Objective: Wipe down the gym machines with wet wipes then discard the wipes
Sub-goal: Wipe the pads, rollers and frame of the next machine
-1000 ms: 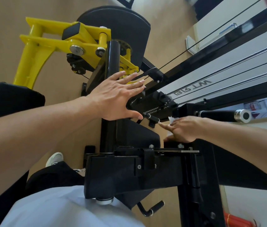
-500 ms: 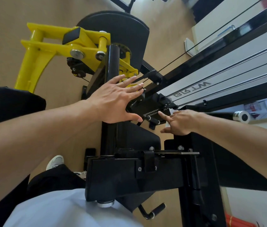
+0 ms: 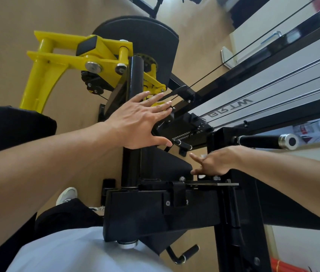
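- Black-framed gym machine with yellow lever arm, filling the view, just ahead of the torso.
- Left hand spread flat, fingers straight, pressed against the black upright post.
- Right hand low on the frame, index finger and thumb extended; grip unclear.
- Wet wipe mostly hidden under right hand, only white slivers visible.

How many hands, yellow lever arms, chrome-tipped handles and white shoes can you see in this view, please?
Hands: 2, left hand and right hand
Yellow lever arm: 1
Chrome-tipped handle: 1
White shoe: 1
Total: 5
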